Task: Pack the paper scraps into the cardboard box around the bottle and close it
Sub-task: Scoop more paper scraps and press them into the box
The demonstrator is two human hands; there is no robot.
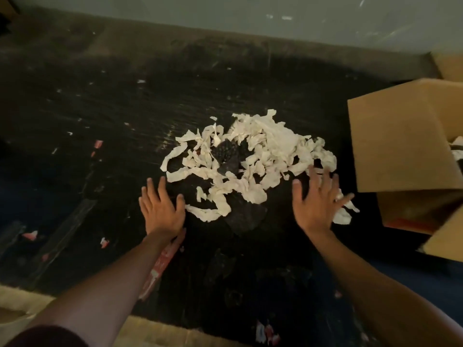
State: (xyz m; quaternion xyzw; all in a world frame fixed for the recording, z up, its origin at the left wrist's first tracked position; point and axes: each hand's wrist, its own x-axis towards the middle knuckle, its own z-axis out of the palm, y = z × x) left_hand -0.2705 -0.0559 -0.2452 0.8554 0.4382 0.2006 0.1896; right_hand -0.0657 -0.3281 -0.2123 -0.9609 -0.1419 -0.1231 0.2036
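Note:
A loose heap of white paper scraps (pixel 253 159) lies on a dark floor in the middle of the view, with a few dark pieces mixed in. My left hand (pixel 160 206) is flat and spread at the heap's near left edge. My right hand (pixel 318 201) is spread at the near right edge, over a few scraps, holding nothing. The cardboard box (pixel 400 146) stands at the right with its flaps up; a bit of white paper shows inside. The bottle is not visible.
Small white and red bits (pixel 99 144) are scattered over the dark floor. A red strip (pixel 162 261) lies under my left forearm. Flat cardboard (pixel 155 329) lies along the near edge. A pale wall (pixel 250 16) runs across the back.

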